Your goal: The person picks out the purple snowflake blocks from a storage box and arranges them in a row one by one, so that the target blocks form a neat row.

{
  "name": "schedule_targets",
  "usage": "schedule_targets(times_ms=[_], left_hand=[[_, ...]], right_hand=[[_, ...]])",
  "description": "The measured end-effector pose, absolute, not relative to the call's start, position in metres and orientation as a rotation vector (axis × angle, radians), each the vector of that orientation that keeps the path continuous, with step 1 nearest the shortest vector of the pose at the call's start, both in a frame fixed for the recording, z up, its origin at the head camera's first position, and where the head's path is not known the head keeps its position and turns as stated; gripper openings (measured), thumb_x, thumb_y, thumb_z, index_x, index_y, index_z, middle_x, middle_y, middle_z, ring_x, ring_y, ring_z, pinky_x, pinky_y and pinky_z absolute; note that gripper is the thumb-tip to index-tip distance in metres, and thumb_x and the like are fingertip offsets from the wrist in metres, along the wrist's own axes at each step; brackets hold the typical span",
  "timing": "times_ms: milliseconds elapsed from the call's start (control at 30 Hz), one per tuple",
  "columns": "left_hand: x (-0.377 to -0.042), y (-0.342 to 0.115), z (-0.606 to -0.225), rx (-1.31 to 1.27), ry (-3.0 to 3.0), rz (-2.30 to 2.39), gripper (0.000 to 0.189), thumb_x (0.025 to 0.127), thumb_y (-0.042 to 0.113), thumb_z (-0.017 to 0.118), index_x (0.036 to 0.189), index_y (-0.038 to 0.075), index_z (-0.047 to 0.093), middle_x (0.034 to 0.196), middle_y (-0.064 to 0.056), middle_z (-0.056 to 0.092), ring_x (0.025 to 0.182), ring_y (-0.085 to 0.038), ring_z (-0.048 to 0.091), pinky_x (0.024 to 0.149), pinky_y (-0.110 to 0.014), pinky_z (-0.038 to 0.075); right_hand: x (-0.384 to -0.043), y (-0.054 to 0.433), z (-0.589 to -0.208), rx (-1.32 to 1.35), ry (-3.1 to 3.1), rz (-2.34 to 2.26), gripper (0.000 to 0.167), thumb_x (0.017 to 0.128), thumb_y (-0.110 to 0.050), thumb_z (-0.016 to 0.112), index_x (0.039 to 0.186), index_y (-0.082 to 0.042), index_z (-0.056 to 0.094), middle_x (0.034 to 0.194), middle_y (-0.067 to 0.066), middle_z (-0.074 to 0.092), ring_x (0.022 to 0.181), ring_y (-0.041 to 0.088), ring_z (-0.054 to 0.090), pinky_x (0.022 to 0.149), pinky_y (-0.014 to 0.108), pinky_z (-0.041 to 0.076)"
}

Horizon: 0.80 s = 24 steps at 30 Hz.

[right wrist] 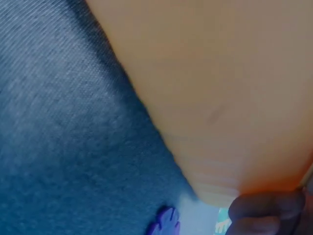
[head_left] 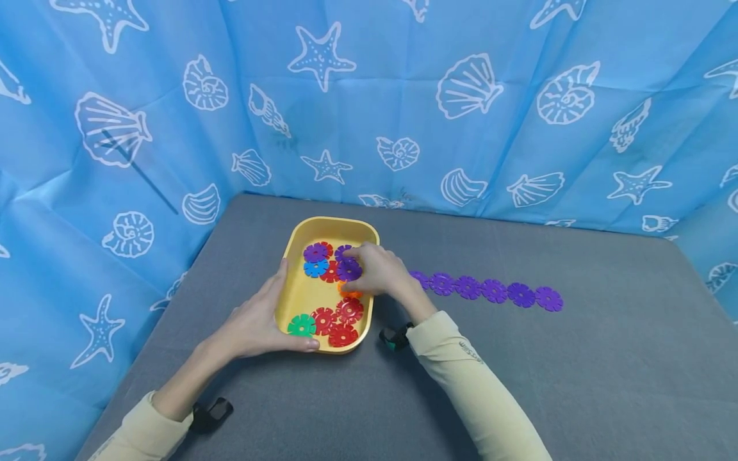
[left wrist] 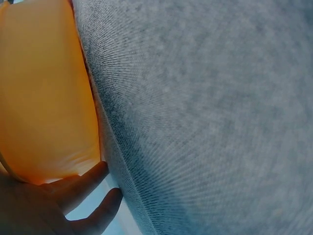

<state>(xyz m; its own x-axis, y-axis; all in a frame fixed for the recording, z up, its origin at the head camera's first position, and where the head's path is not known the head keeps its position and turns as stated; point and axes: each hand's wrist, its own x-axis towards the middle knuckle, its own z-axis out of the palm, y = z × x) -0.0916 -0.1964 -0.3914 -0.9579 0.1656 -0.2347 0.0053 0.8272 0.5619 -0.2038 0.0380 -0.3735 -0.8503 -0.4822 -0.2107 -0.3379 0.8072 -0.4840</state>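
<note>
A yellow tray point(head_left: 319, 224) with rounded corners stands on the grey table and holds several flower-shaped plastic discs. My left hand point(head_left: 254, 323) is spread along its left side, the thumb lying over the near rim. In the left wrist view, the fingers point(left wrist: 93, 183) touch the tray's outer wall point(left wrist: 46, 93). My right hand point(head_left: 377, 269) reaches over the right rim, thumb and index finger on either side of a purple disc point(head_left: 349, 269). The right wrist view shows curled fingers point(right wrist: 264, 208) by the tray, the pinch itself hidden.
To the right of the tray lies a row of purple discs point(head_left: 494, 291), partly behind the right forearm. Inside the tray are red discs point(head_left: 343, 335), a green disc point(head_left: 302, 325), a blue disc point(head_left: 315, 268) and an orange disc point(head_left: 350, 292). A blue seashell curtain point(head_left: 357, 109) hangs behind the table.
</note>
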Motion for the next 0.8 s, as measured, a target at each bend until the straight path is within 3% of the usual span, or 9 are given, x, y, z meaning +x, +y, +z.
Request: schedule_targets(times_ms=[67,133,200,467,700,800], left_hand=[[-0.091,-0.197,-0.391,0.132,2.742,0.845,0.144,0.065,0.075,0.081,0.164,0.027,-0.012,0.169,-0.017,0.020,0.137,-0.042,0.047,0.097,-0.062,0.051],[-0.091,-0.197,-0.392,0.132,2.743,0.857,0.144,0.064,0.075,0.081,0.164,0.028,-0.011,0.168,-0.016,0.020,0.136,-0.040,0.047,0.096,-0.060,0.053],[-0.091,-0.197,-0.392,0.134,2.738,0.873,0.144,0.065,0.074,0.082,0.164,0.028,-0.011,0.168,-0.015,0.021,0.136,-0.039,0.047,0.095,-0.058,0.054],[-0.091,-0.196,-0.392,0.131,2.741,0.889,0.144,0.064,0.074,0.082,0.164,0.029,-0.011,0.167,-0.014,0.022,0.136,-0.038,0.046,0.095,-0.057,0.055],[-0.091,-0.196,-0.391,0.127,2.720,0.901,0.144,0.065,0.073,0.082,0.164,0.029,-0.013,0.166,-0.014,0.021,0.136,-0.039,0.045,0.095,-0.056,0.055],[-0.091,-0.195,-0.390,0.127,2.716,0.891,0.144,0.065,0.073,0.082,0.164,0.029,-0.013,0.167,-0.015,0.021,0.137,-0.039,0.045,0.096,-0.057,0.054]], right_hand=[[-0.204,0.034,-0.373,-0.588,2.688,-0.577,0.069,0.082,-0.037,0.086,0.144,-0.018,0.061,0.121,0.004,0.072,0.103,0.022,0.063,0.086,0.039,0.054],[-0.203,0.030,-0.372,-0.559,2.718,-0.524,0.069,0.082,-0.039,0.085,0.144,-0.018,0.061,0.138,0.006,0.067,0.117,0.027,0.063,0.095,0.047,0.055],[-0.201,0.027,-0.373,-0.534,2.755,-0.478,0.068,0.082,-0.042,0.084,0.142,-0.018,0.063,0.141,0.007,0.065,0.123,0.032,0.063,0.097,0.051,0.054],[-0.200,0.023,-0.375,-0.505,2.836,-0.417,0.057,0.081,-0.046,0.085,0.128,-0.016,0.073,0.126,0.007,0.071,0.109,0.031,0.068,0.087,0.046,0.057],[-0.201,0.025,-0.377,-0.511,2.835,-0.470,0.046,0.080,-0.044,0.086,0.110,-0.012,0.075,0.098,0.002,0.072,0.082,0.021,0.063,0.072,0.037,0.052],[-0.200,0.026,-0.378,-0.515,2.833,-0.462,0.050,0.078,-0.046,0.087,0.112,-0.012,0.076,0.099,0.002,0.074,0.082,0.021,0.062,0.072,0.036,0.051]])
